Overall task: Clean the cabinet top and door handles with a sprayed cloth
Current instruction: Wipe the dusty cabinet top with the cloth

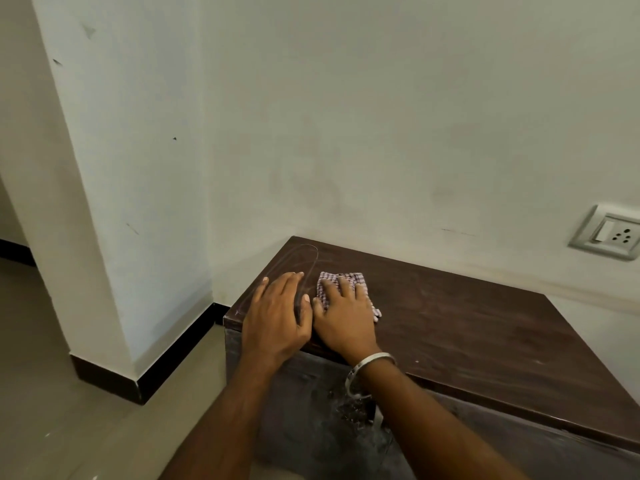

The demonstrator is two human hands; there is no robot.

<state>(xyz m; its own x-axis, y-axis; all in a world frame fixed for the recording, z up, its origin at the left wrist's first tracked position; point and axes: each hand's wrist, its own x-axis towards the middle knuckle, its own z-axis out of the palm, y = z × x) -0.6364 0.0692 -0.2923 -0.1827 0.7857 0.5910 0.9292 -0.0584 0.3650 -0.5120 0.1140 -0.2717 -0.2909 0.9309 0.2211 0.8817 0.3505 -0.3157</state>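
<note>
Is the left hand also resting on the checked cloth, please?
No, the left hand lies flat on the bare cabinet top beside the cloth.

Head view looks down, close over cabinet top [467, 327].

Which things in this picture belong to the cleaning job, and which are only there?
For the job:
- cloth, checked, flat under the right hand
- cabinet top, dark brown, with wipe marks near the far left corner
- left hand, flat on the top beside the cloth

Only there:
- wall socket
- bracelet on the right wrist
- white wall
- floor
</note>
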